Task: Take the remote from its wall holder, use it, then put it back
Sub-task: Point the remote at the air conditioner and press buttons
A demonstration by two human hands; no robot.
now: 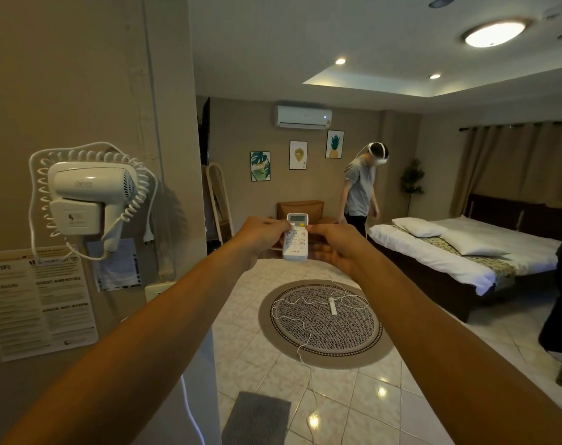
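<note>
A white remote (295, 242) with a small screen and a yellow button is held upright at arm's length in the middle of the view, its top toward the white air conditioner (302, 116) high on the far wall. My left hand (261, 234) grips its left side, with the thumb on the upper buttons. My right hand (336, 244) holds its right edge, fingers curled behind. The remote's wall holder is not visible.
A white hair dryer (90, 194) with a coiled cord hangs on the wall at left, above paper notices (39, 303). A round rug (324, 322) with a white cable lies on the tiled floor. A bed (459, 248) stands at right, and a person (361, 191) beside it.
</note>
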